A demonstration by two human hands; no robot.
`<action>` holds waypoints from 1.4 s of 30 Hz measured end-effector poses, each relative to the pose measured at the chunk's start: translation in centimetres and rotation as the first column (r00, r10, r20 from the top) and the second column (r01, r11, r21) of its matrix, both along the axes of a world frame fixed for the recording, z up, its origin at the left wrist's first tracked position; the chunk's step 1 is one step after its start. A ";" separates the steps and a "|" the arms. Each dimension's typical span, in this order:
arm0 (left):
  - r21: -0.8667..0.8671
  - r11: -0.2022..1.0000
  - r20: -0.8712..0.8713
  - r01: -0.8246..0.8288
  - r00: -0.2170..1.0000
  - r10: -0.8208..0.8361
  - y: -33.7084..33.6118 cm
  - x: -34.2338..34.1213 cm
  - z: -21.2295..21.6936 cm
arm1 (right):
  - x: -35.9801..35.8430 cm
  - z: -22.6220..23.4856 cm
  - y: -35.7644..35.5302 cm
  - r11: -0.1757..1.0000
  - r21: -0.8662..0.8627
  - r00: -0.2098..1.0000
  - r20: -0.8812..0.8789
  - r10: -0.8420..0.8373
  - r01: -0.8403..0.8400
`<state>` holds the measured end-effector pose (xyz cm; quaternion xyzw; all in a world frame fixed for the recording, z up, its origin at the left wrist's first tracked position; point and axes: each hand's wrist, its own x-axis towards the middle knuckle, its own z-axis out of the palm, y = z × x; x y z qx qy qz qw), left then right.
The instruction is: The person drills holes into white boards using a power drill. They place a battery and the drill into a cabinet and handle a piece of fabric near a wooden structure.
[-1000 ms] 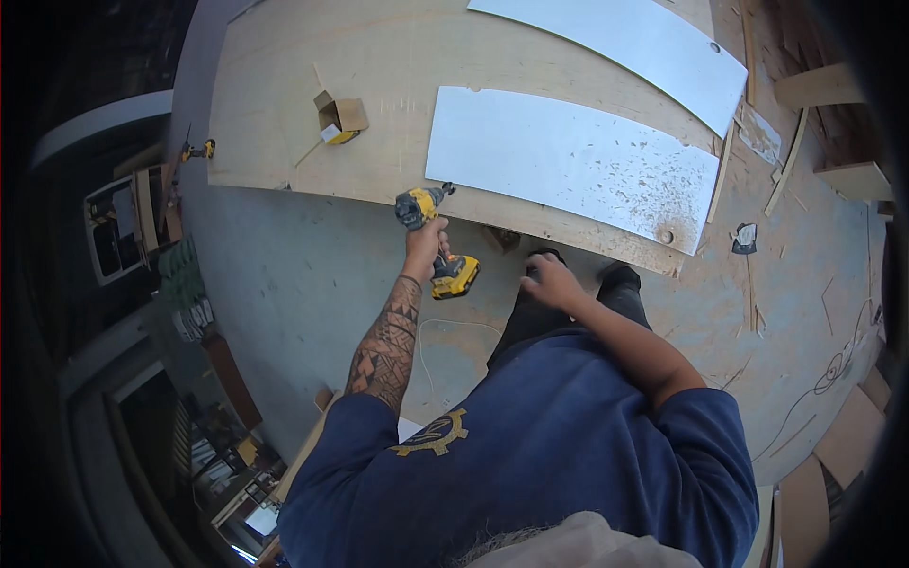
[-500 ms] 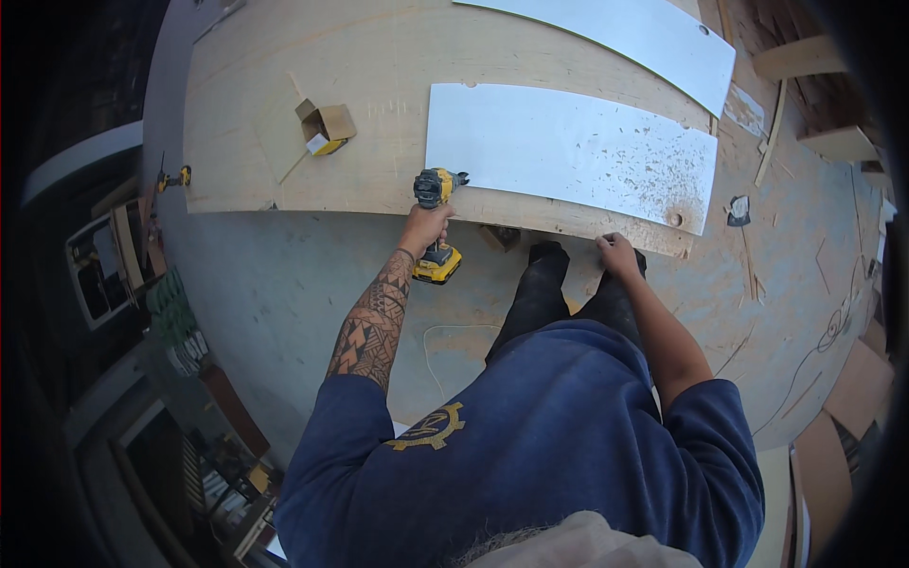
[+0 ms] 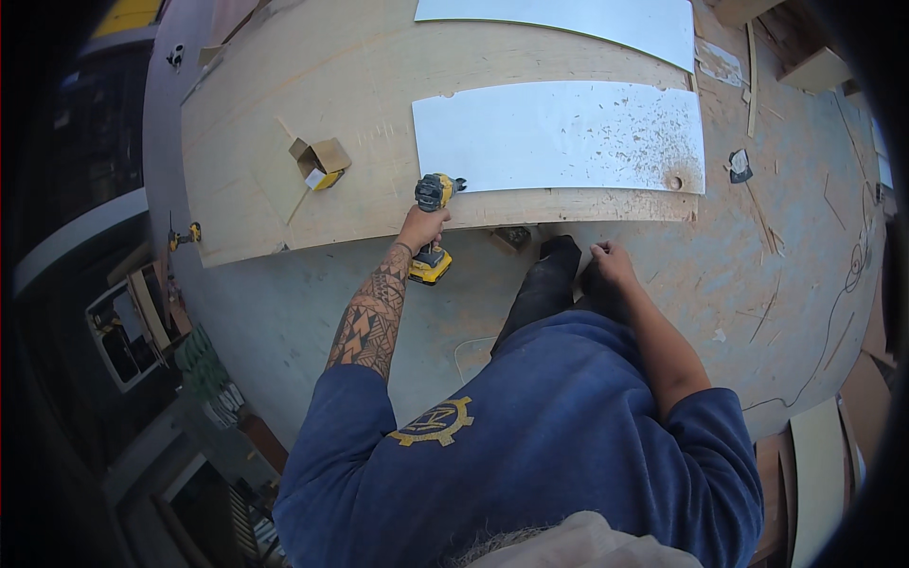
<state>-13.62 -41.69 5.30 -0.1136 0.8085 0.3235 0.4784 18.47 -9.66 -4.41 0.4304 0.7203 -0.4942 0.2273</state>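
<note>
Currently, the left hand (image 3: 421, 227) is wrapped around the grip of a yellow-and-black cordless drill (image 3: 434, 227), its nose at the front edge of the plywood sheet (image 3: 284, 114), just below the white panel (image 3: 559, 137). The right hand (image 3: 611, 265) is loosely curled, holding nothing, beside the dark boots (image 3: 554, 275).

Bright, even daylight fills the middle of the frame, and the white panel (image 3: 559, 137) at the upper centre reflects it strongly without fully washing out. Shadows are soft and short, pooling just under the plywood sheet (image 3: 312, 104). The left edge and all four corners fall into deep black vignette. Fisheye distortion bows straight board edges toward the rim. The centre is sharp; detail at the lower left is dim and smeared
</note>
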 end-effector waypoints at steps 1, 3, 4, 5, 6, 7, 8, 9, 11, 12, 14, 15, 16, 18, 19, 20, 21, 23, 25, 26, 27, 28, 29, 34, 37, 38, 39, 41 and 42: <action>0.003 0.999 0.013 0.037 0.999 -0.037 -0.1 -0.3 -0.2 | 0.6 -0.1 0.0 1.000 -0.001 1.000 0.000 -0.016 0.016; 0.009 0.999 0.039 0.040 0.998 -0.041 -0.4 -0.7 -0.2 | 2.0 0.1 0.3 0.997 -0.019 0.997 0.007 -0.076 0.076; 0.015 1.000 0.064 0.028 0.998 -0.028 -0.6 -0.9 -0.2 | 2.5 0.4 0.2 0.995 -0.009 0.995 0.004 -0.098 0.098; 0.010 0.999 0.067 0.036 0.997 -0.037 -0.7 -1.1 -0.1 | 3.0 0.6 0.1 0.994 -0.013 0.994 0.008 -0.106 0.106; 0.020 1.000 0.081 0.025 0.996 -0.026 -0.8 -1.6 0.1 | 3.2 0.9 0.0 0.993 0.006 0.993 -0.011 -0.115 0.115; 0.030 0.999 0.095 0.015 0.995 -0.017 -1.0 -2.0 0.0 | 3.8 0.8 -0.1 0.992 0.025 0.992 -0.030 -0.126 0.126; 0.040 0.999 0.111 0.022 0.993 -0.026 -1.1 -2.5 -0.1 | 4.2 0.7 -0.2 0.987 0.038 0.987 -0.053 -0.154 0.156; 0.040 0.998 0.117 0.040 0.992 -0.045 -0.7 -2.8 -0.5 | 5.2 0.3 -0.1 0.984 0.038 0.984 -0.047 -0.173 0.174; 0.043 0.992 0.079 0.119 0.989 -0.122 -0.4 -3.2 0.0 | 6.6 0.1 -0.5 0.975 0.030 0.972 -0.095 -0.216 0.220; 0.023 0.991 0.084 0.134 0.987 -0.136 -0.2 -2.9 -0.2 | 7.9 -0.4 -0.9 0.970 0.031 0.967 -0.094 -0.237 0.241; -0.006 0.983 0.064 0.186 0.981 -0.185 -0.4 -1.4 -0.5 | 11.1 -1.0 -3.2 0.951 0.035 0.947 -0.111 -0.302 0.307; -0.034 0.975 0.039 0.219 0.975 -0.218 0.0 -1.9 0.3 | 11.9 -1.1 -4.0 0.934 0.038 0.928 -0.134 -0.348 0.355; -0.043 0.969 0.031 0.242 0.970 -0.241 0.5 -1.8 0.6 | 13.7 -1.6 -4.9 0.929 0.044 0.924 -0.129 -0.359 0.367; -0.047 0.962 0.026 0.270 0.963 -0.269 1.2 -1.9 1.0 | 17.6 -2.0 -7.8 0.904 -0.014 0.902 -0.053 -0.428 0.428; -0.059 0.957 0.017 0.285 0.958 -0.285 1.2 -2.0 1.0 | 19.2 -2.1 -9.4 0.903 -0.018 0.901 -0.049 -0.431 0.430; -0.079 0.954 0.032 0.289 0.957 -0.288 1.5 -2.2 0.9 | 20.8 -2.1 -10.8 0.899 -0.033 0.899 0.011 -0.438 0.438; -0.085 0.952 0.035 0.293 0.956 -0.291 1.7 -2.3 0.8 | 22.0 -2.0 -12.1 0.894 -0.052 0.894 0.070 -0.442 0.446; -0.069 0.963 0.087 0.262 0.963 -0.256 1.4 -3.1 1.4 | 23.8 -1.8 -14.0 0.889 -0.052 0.887 0.107 -0.449 0.456; -0.080 0.960 0.099 0.270 0.960 -0.262 1.4 -3.1 1.5 | 25.6 -2.1 -15.2 0.879 -0.042 0.874 0.140 -0.465 0.474; -0.072 0.963 0.118 0.261 0.961 -0.252 1.1 -3.1 1.7 | 26.2 -2.3 -15.9 0.858 -0.049 0.853 0.147 -0.501 0.512; -0.059 0.966 0.135 0.251 0.961 -0.241 1.2 -3.1 1.7 | 26.8 -2.6 -16.1 0.835 -0.052 0.831 0.152 -0.535 0.548; -0.059 0.964 0.129 0.258 0.960 -0.249 1.2 -3.2 1.7 | 27.3 -2.9 -16.4 0.821 -0.059 0.819 0.134 -0.557 0.568; -0.042 0.969 0.158 0.243 0.960 -0.233 1.1 -3.2 1.8 | 27.7 -3.2 -16.8 0.817 -0.062 0.816 0.129 -0.563 0.573; 0.053 0.977 0.195 0.208 0.957 -0.215 0.9 -2.7 0.7 | 30.1 -5.1 -17.6 0.813 0.063 0.810 0.079 -0.582 0.578; 0.099 0.984 0.212 0.150 0.963 -0.168 0.1 -3.0 -0.4 | 29.5 -4.8 -18.7 0.746 0.121 0.746 0.057 -0.664 0.655; 0.097 0.985 0.197 0.145 0.967 -0.162 -0.8 -3.1 -0.5 | 28.7 -4.2 -19.1 0.723 0.077 0.720 0.063 -0.691 0.687; 0.103 0.982 0.199 0.158 0.964 -0.176 -1.1 -3.4 -0.6 | 28.2 -3.9 -20.1 0.712 0.083 0.710 0.061 -0.702 0.697; 0.148 0.978 0.212 0.146 0.961 -0.176 -1.6 -4.0 -0.8 | 27.5 -2.8 -22.4 0.603 0.050 0.599 0.078 -0.797 0.796; 0.155 0.976 0.208 0.155 0.960 -0.186 -1.7 -4.2 -0.1 | 27.2 -2.1 -24.0 0.593 0.055 0.589 0.080 -0.804 0.803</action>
